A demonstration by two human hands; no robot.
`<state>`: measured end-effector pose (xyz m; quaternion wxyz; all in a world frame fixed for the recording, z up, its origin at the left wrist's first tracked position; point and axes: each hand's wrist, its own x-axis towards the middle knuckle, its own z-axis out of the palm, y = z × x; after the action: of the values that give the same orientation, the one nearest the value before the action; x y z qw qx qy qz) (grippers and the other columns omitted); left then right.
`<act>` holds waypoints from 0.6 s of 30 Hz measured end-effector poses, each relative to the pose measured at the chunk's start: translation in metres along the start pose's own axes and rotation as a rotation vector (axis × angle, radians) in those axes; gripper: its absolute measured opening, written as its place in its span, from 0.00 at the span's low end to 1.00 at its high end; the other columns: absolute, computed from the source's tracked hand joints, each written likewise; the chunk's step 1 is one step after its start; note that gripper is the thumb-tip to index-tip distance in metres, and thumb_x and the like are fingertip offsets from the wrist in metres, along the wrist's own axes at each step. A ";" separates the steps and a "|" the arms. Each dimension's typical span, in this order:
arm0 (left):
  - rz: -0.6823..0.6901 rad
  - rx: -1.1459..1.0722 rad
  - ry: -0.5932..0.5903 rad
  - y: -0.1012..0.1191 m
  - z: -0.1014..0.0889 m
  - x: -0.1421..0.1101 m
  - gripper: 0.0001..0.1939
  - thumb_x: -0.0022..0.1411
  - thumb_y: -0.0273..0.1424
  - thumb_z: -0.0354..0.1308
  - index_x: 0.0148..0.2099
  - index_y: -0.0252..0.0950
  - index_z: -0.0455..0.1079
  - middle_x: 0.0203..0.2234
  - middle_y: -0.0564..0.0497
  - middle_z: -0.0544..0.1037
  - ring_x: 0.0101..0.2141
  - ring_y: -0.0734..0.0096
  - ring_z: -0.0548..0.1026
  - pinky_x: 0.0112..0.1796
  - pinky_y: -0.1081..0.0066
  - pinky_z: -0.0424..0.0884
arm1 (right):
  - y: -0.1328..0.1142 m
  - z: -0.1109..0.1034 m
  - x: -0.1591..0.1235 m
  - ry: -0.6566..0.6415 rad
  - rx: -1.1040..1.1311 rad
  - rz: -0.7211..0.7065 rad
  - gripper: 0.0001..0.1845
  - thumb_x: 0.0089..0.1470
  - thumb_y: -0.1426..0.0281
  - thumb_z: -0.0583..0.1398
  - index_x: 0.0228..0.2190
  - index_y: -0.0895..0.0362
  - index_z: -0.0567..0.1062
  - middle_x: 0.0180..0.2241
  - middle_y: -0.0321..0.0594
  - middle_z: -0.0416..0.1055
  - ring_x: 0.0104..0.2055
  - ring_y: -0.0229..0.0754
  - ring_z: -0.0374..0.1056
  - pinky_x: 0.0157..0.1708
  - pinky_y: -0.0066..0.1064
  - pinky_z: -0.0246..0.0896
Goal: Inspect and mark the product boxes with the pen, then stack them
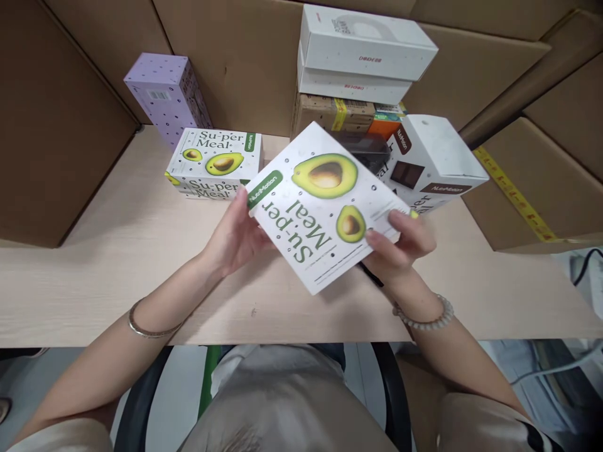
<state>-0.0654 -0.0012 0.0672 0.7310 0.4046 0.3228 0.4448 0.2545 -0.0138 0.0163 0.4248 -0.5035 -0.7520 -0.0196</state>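
Both hands hold a white Su-per Meal box (325, 207) with avocado pictures above the table, tilted and with its print upside down to me. My left hand (240, 229) grips its left corner, the thumb on the green NutriMotion label. At the right corner my right hand (400, 245) closes on the box, with thumb and fingers near the edge. Behind my left hand lies a similar Su-per Meal avocado box (217, 163). Beyond my right hand stands a white NutriMotion box (438, 157) with a brown label, partly covered by the held box.
A lilac dotted box (162, 94) stands at the back left. Two white boxes (362, 56) are stacked on a brown carton (325, 112) at the back, beside an orange box (384, 127). Cardboard walls (235, 63) close off the back and sides of the wooden table (117, 276).
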 end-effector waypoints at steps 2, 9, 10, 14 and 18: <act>-0.010 0.016 0.005 -0.005 0.003 -0.001 0.34 0.69 0.56 0.64 0.67 0.43 0.70 0.57 0.42 0.86 0.63 0.38 0.81 0.61 0.41 0.81 | -0.008 -0.001 0.002 -0.131 0.024 0.006 0.08 0.56 0.54 0.71 0.33 0.40 0.79 0.43 0.42 0.72 0.64 0.63 0.71 0.65 0.66 0.73; 0.023 -0.124 0.151 -0.008 0.009 0.005 0.29 0.70 0.50 0.65 0.65 0.39 0.72 0.56 0.43 0.87 0.63 0.43 0.81 0.63 0.46 0.80 | -0.031 -0.007 0.001 -0.212 0.120 0.001 0.05 0.61 0.58 0.66 0.33 0.39 0.83 0.39 0.40 0.80 0.59 0.60 0.79 0.54 0.60 0.83; 0.014 -0.132 0.155 -0.007 0.009 0.006 0.29 0.70 0.51 0.64 0.65 0.40 0.72 0.55 0.44 0.87 0.62 0.42 0.81 0.62 0.46 0.81 | -0.033 -0.008 0.002 -0.206 0.123 0.012 0.04 0.61 0.58 0.66 0.34 0.38 0.83 0.39 0.40 0.80 0.57 0.60 0.80 0.52 0.60 0.83; -0.024 -0.134 0.173 -0.008 0.003 0.007 0.30 0.69 0.53 0.61 0.64 0.40 0.73 0.51 0.45 0.89 0.61 0.40 0.82 0.59 0.43 0.83 | -0.047 -0.019 0.011 -0.166 -0.012 0.076 0.09 0.62 0.53 0.64 0.36 0.41 0.82 0.36 0.42 0.80 0.45 0.57 0.82 0.44 0.54 0.82; -0.076 -0.086 0.171 -0.012 -0.009 0.011 0.31 0.67 0.56 0.59 0.61 0.40 0.75 0.47 0.46 0.90 0.60 0.40 0.83 0.56 0.43 0.85 | -0.068 -0.039 0.031 -0.460 -0.337 0.191 0.16 0.65 0.54 0.59 0.36 0.50 0.81 0.26 0.42 0.78 0.31 0.50 0.77 0.31 0.42 0.66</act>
<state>-0.0636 0.0084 0.0514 0.7337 0.3207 0.3797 0.4633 0.2217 -0.0423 0.0887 0.1539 -0.6265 -0.7640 0.0104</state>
